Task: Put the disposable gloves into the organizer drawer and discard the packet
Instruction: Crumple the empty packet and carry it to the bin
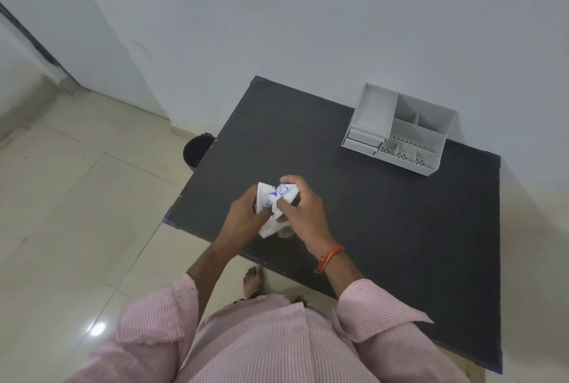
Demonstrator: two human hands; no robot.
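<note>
Both of my hands hold a crumpled white packet point(272, 198) with blue print above the left front part of the dark table point(385, 213). My left hand point(243, 216) grips its left side. My right hand point(300, 207) pinches its top and right side. A bit of clear plastic, possibly gloves point(284, 232), shows under the packet. The white organizer point(397, 128) stands at the table's far right, its small drawers point(363, 139) on the front left, the lower one slightly pulled out.
A black bin point(197, 150) stands on the tiled floor just past the table's left edge, near the wall. The wall runs right behind the organizer. My bare foot point(252, 281) shows under the table's front edge.
</note>
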